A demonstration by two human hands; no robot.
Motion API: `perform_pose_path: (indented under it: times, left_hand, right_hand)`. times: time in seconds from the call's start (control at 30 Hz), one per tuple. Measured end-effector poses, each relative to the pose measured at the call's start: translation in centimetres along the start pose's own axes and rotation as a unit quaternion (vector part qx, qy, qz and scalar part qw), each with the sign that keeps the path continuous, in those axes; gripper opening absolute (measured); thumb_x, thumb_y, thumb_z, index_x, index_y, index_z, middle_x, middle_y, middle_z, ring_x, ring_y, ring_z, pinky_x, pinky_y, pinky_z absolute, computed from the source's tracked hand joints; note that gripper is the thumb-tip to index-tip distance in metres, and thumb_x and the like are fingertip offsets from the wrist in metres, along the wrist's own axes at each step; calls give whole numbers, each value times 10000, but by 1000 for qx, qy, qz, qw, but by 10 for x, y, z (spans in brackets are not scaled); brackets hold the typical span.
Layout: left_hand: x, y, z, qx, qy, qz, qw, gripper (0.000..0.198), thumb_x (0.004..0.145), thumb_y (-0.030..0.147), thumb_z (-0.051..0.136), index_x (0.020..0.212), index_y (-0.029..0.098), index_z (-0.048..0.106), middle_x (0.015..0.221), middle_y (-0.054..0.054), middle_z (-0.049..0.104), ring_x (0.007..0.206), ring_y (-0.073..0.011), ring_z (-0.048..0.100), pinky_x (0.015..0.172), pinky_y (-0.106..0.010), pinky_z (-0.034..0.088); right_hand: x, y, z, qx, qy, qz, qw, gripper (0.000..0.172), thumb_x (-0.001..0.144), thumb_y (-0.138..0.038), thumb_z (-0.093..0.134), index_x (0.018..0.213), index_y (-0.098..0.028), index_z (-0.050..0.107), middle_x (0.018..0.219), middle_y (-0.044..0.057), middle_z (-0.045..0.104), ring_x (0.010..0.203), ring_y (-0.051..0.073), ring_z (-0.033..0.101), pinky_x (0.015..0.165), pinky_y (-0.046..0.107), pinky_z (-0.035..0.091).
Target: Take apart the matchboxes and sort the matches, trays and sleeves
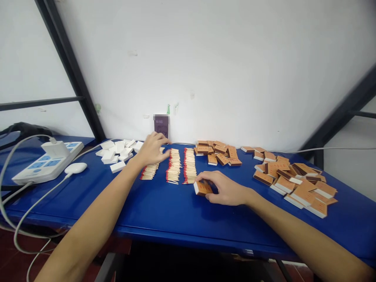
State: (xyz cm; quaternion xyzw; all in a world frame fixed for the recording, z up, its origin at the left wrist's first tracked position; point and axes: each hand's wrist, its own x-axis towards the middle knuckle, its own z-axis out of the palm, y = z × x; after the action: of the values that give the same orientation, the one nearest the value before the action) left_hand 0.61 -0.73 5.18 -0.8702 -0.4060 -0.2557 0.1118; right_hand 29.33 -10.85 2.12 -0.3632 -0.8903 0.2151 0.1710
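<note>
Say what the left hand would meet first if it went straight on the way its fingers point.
Most likely the small dark screen device propped against the wall, just past the left hand above the match rows; depth is unclear. The right hand grips a matchbox.

Orange matchbox (202, 188) lies flat beside red-tipped matches (174, 166).

Viewed through a head-worn camera: a person's left hand (152, 150) and right hand (226, 190), both bare, with slim fingers. The left forearm (96, 219) and right forearm (302, 235) are uncovered down to the frame's lower edge; the upper arms fall outside it.
</note>
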Motion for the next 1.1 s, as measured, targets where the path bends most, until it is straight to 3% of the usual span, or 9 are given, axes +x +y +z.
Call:
perform_pose_path:
  times: [0.1, 0.23, 0.6, 0.87, 1.1]
  left_hand:
    - [2, 23, -4, -44, -103, 85, 990, 630, 786, 543, 678, 1332, 245, 580, 1222, -86, 571, 1086, -268, 489, 946, -385, 394]
    - [1, 38, 2, -45, -180, 96, 978, 815, 681, 599, 776, 1384, 269, 531, 1354, -112, 491, 1180, -308, 454, 999, -431, 365]
    - [-3, 37, 19, -59, -182, 104, 976, 843, 657, 627, 797, 1383, 294, 527, 1455, -129, 419, 1307, -338, 374, 1061, -496, 340]
    - [-3, 37, 22, -63, -180, 109, 975, 848, 664, 638, 782, 1393, 293, 518, 1457, -131, 422, 1327, -342, 361, 1070, -518, 338]
    - [-3, 48, 12, -84, -212, 96, 969, 836, 692, 641, 754, 1403, 272, 518, 1480, -137, 419, 1364, -363, 338, 1100, -539, 310]
  right_hand:
    - [1, 7, -7, 14, 10, 15, 1000, 301, 685, -161, 604, 984, -188, 617, 813, 2, 600, 682, 153, 511, 637, 281, 389]
    - [1, 19, -10, 43, 20, 32, 998, 265, 696, -168, 593, 959, -191, 616, 764, -15, 568, 651, 141, 466, 604, 271, 367]
    - [4, 25, -5, 155, 22, 28, 987, 275, 736, -251, 626, 1000, -177, 610, 745, -30, 490, 647, 128, 402, 604, 275, 333]
    - [4, 20, -7, 194, 17, 39, 980, 273, 744, -236, 639, 1007, -174, 603, 776, -14, 542, 687, 140, 472, 647, 287, 360]
    - [4, 17, -5, 261, -5, 34, 965, 263, 753, -233, 641, 1001, -162, 592, 792, 6, 617, 688, 152, 553, 677, 303, 406]
